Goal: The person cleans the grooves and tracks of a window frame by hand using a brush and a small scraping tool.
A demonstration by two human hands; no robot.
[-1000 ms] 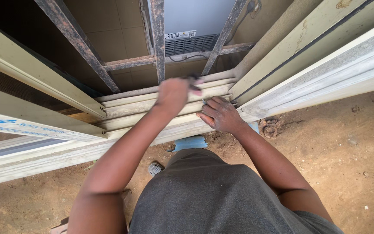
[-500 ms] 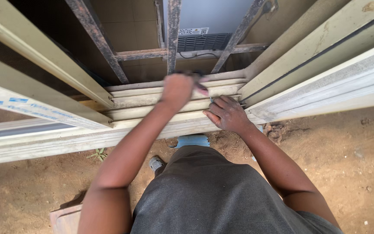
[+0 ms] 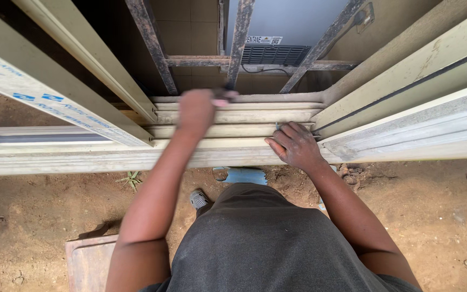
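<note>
Over the last second our left hand rose slightly above the beige window-frame track, closed around a small dark tool we could not identify. Our right hand stayed put, open, fingers flat on the track beside the frame's right upright, steadying it.

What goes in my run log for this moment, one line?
left hand: fist on dark tool, blurred | right hand: flat on window frame sill | ground: dirt

left hand gripping dark tool, right hand on frame rail
</note>
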